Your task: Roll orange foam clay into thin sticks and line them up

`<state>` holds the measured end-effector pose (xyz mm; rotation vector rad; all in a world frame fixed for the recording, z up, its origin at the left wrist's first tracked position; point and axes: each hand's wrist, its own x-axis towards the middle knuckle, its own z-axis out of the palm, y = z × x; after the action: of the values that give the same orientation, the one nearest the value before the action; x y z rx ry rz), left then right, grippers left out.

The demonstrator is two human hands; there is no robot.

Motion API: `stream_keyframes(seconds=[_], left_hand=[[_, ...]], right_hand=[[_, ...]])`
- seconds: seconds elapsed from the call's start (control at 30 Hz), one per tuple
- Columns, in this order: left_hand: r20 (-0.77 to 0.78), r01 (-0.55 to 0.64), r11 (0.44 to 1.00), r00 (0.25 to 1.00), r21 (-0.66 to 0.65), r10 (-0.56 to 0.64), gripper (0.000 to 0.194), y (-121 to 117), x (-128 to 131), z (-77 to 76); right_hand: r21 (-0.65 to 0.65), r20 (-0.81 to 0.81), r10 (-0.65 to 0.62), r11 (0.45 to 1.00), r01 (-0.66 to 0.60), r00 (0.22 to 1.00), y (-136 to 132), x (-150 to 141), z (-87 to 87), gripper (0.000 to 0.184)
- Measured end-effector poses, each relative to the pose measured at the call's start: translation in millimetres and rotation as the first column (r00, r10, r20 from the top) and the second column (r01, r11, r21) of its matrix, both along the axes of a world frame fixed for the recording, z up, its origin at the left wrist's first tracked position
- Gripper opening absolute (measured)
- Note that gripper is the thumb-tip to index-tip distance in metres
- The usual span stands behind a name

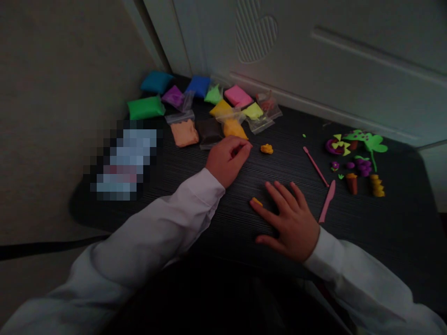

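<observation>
My right hand point(293, 221) lies low over the dark table with its fingers spread. Its index fingertip touches a small piece of orange-yellow clay point(257, 202) on the tabletop. Further left and back, my left hand point(228, 160) is closed, thumb and fingertips together; whatever they may hold is hidden. Just behind it lies a bag of orange-yellow clay point(233, 129). A lumpy orange-yellow clay piece point(267, 149) sits to the right of the left hand. Beyond my right hand are a pink clay knife point(327, 201) and a thin pink modelling stick point(315, 166).
Several bags of coloured clay, including a green one point(145, 108) and a pink one point(239, 96), line the back left. Finished clay shapes, among them a green flower point(375, 143) and a yellow stack point(377, 186), stand at right. A white panel point(300, 60) rises behind the table.
</observation>
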<state>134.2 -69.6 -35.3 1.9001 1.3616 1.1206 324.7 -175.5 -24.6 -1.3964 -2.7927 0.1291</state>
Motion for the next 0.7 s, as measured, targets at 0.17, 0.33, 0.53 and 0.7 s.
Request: stream_keyframes(seconds=[0.17, 0.33, 0.53, 0.7], left_hand=[[-0.007, 0.004, 1.0, 1.0, 0.008, -0.004, 0.02, 0.2, -0.2, 0.3], [0.018, 0.009, 1.0, 1.0, -0.005, -0.009, 0.024, 0.0, -0.9, 0.3], [0.027, 0.026, 0.999, 0.999, -0.034, -0.025, 0.029, -0.3, -1.9, 0.3], [0.047, 0.013, 0.999, 0.999, -0.037, -0.011, 0.03, -0.8, -1.5, 0.4]], right_hand=[[0.015, 0.0, -0.058, 0.998, 0.058, 0.998, -1.2, -1.9, 1.1, 0.065], [0.012, -0.006, -0.047, 0.999, 0.048, 0.999, -1.3, -3.6, 0.3, 0.064], [-0.009, -0.027, 0.023, 1.0, -0.023, 0.999, 0.6, -5.6, -1.6, 0.063], [0.013, -0.019, -0.045, 0.999, 0.045, 0.999, 0.8, -7.4, -1.8, 0.063]])
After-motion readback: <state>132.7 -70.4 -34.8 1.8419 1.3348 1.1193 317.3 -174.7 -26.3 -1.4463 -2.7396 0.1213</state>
